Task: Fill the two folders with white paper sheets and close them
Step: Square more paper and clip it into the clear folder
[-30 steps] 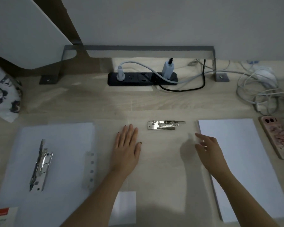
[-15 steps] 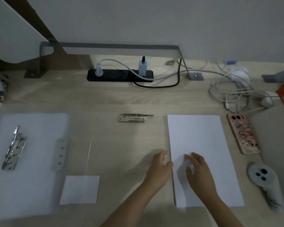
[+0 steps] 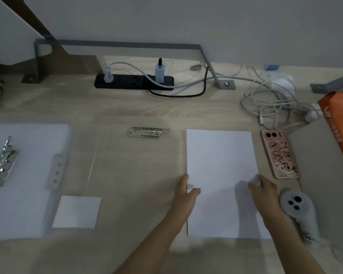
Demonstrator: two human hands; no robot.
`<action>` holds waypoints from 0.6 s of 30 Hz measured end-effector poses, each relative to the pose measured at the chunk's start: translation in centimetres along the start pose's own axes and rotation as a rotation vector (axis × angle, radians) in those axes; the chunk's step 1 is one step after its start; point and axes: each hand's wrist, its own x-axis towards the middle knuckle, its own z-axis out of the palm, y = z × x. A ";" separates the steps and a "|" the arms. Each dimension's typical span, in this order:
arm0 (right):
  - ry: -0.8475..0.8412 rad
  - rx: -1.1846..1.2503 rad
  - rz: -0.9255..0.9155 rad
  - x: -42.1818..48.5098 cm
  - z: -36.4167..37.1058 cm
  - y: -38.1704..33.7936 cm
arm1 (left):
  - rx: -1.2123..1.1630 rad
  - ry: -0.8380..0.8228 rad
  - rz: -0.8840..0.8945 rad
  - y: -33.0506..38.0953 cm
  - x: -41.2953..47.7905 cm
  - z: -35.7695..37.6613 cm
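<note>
Both hands' fingers pinched on paper stack (image 3: 220,165) edges, left hand (image 3: 183,191) and right hand (image 3: 262,189).

You see a light wood desk (image 3: 127,175) under dim light. A plain grey wall (image 3: 186,20) stands behind it. A grey metal frame (image 3: 127,44) runs along the back edge, bolted down with 1 foot plate (image 3: 227,84). A white panel (image 3: 6,36) leans at the far left.

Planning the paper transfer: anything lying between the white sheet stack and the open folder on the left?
Mostly bare desk. A small white paper square lies near the open folder's right edge, low in the path. Both hands already grip the sheet stack.
</note>
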 end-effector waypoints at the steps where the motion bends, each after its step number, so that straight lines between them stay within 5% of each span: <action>1: -0.013 -0.021 -0.006 0.6 0.1 0.5 | -0.005 -0.002 0.005 -0.1 0.0 -0.2; 12: -0.063 -0.059 -0.104 0.0 -1.0 0.5 | -0.055 0.021 -0.005 -0.1 -0.4 0.3; 16: 0.035 -0.114 -0.242 -1.9 -0.3 -1.1 | -0.152 0.146 -0.077 1.1 0.4 0.1; 18: -0.060 -0.080 -0.339 -3.1 1.1 -2.2 | -0.119 0.159 -0.131 1.7 1.4 0.0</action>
